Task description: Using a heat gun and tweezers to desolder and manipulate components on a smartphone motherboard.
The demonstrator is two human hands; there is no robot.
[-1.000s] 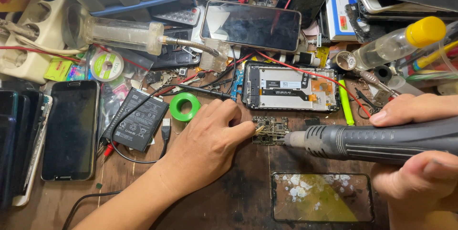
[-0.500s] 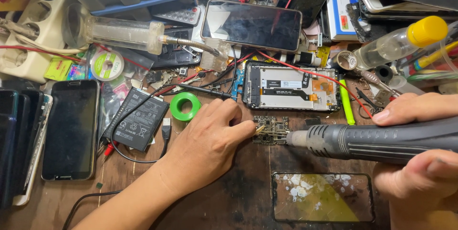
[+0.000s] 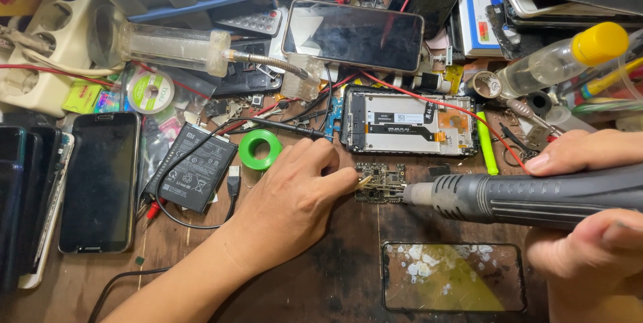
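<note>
On a cluttered wooden bench (image 3: 100, 276), the left hand (image 3: 291, 206) lies knuckles up, its fingers pinching a thin tool tip against a small circuit board (image 3: 382, 182) (just below an opened phone (image 3: 408, 122)); the right hand (image 3: 589, 229) wraps a grey hot-air gun (image 3: 529, 199), held level, nozzle touching the board's right edge

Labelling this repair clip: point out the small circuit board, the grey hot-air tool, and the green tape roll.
small circuit board (image 3: 383, 182), head view, board centre
grey hot-air tool (image 3: 536, 197), head view, handle body
green tape roll (image 3: 252, 154), head view, ring's left edge
</note>
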